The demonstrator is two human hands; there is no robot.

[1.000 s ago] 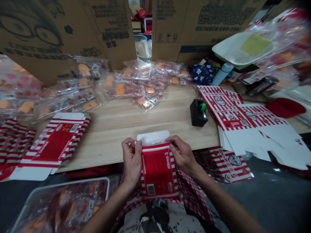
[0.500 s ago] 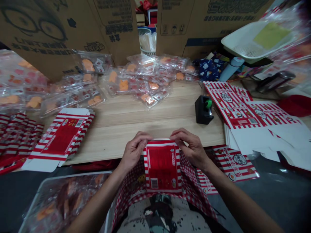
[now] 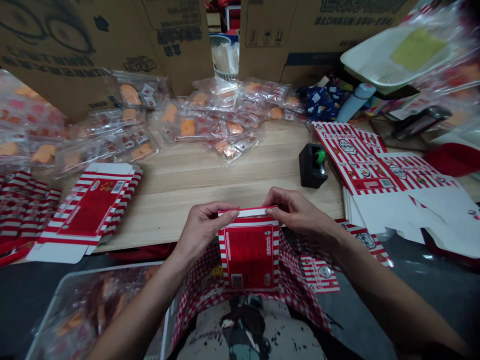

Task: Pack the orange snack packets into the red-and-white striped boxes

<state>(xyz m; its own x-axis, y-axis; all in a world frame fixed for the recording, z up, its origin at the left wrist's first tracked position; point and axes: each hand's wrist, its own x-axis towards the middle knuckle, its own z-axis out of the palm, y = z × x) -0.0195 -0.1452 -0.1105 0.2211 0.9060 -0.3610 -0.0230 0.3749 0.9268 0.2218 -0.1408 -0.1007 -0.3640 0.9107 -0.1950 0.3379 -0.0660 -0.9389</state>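
Both hands are holding a red-and-white carton (image 3: 249, 255) upright in front of the person's body, just off the near edge of the wooden table (image 3: 180, 195), with the checked apron (image 3: 198, 280) showing around it. The left hand (image 3: 205, 225) is pinching one upper corner, its thumb lying on the near side and its fingers reaching over the top; the right hand (image 3: 290, 207) is gripping the opposite corner in the same way, so each is closing to little more than the thickness of card. Between them a white strip of the top flap (image 3: 253, 212) is showing along the upper edge. Whether the apron is bearing any weight underneath is impossible to tell. The carton is looking light and thin-walled, likely stiff along its folded edges but yielding in the middle of its broad panel, and its printed face is probably feeling a little slick. Its contents are staying out of sight, so its full weight is remaining uncertain. The upper corners are offering the soundest hold, since the side folds are bracing them; hard pressing on the panel would be risking a dent.
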